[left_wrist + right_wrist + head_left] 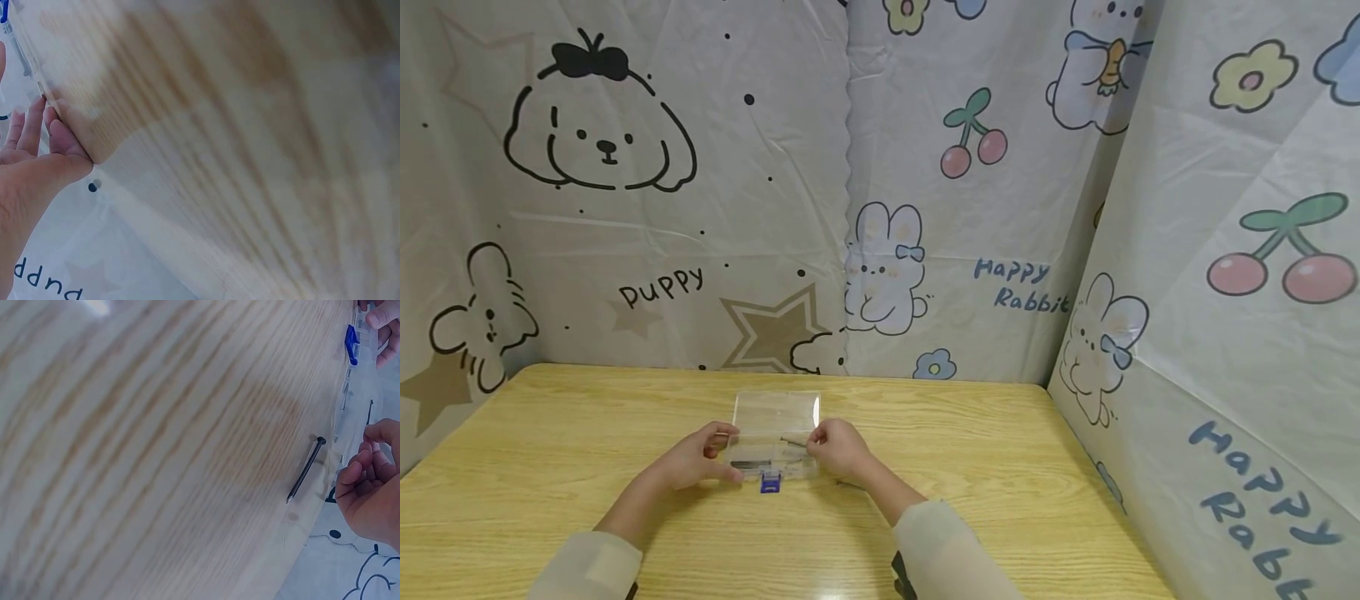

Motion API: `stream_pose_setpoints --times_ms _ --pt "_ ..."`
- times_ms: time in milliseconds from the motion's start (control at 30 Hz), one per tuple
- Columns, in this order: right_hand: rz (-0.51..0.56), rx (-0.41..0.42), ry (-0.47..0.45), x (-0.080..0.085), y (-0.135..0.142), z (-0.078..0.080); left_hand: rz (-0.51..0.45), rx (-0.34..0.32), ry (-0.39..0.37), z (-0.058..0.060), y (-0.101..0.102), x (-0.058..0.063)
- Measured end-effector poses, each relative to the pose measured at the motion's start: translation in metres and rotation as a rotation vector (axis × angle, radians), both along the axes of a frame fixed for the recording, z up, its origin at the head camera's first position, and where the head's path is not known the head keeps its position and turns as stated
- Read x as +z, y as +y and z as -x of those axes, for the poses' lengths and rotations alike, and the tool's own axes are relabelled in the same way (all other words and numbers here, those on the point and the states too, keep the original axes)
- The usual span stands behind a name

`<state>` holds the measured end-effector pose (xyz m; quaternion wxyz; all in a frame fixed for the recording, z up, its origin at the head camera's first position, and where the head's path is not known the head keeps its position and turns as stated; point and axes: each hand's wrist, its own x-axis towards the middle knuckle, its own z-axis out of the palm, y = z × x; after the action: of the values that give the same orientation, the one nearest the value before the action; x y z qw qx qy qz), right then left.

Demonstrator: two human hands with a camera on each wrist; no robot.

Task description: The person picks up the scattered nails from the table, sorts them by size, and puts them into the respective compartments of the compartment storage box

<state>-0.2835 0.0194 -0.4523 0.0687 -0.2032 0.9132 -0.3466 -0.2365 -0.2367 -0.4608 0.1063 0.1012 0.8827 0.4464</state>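
Note:
A clear plastic box (752, 476) with a blue latch (771, 482) stands with its transparent lid (775, 412) raised at the back. Several dark nails (751, 464) lie in its left front part. My left hand (695, 457) holds the box at its left side, thumb at the front corner and fingers farther back. Above the right half of the box, my right hand (841, 447) pinches a thin nail (793, 442) that points left. A larger dark nail (306, 470) with a flat head lies on the table close to the right hand.
The box stands on a yellow wood-grain table (715, 550). Behind it hangs a printed cloth (775, 208) with cartoon animals, and another printed cloth (1247, 358) borders the right side.

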Motion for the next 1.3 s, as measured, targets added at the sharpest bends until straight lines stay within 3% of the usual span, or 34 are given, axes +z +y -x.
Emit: stream_pose_setpoints --times_ms 467,1300 --pt "0.048 -0.037 -0.019 -0.002 0.001 -0.003 0.023 0.014 -0.006 -0.002 0.002 0.001" --pt "-0.025 -0.022 0.036 0.006 0.035 -0.008 0.027 -0.006 0.009 -0.001 0.002 0.003"
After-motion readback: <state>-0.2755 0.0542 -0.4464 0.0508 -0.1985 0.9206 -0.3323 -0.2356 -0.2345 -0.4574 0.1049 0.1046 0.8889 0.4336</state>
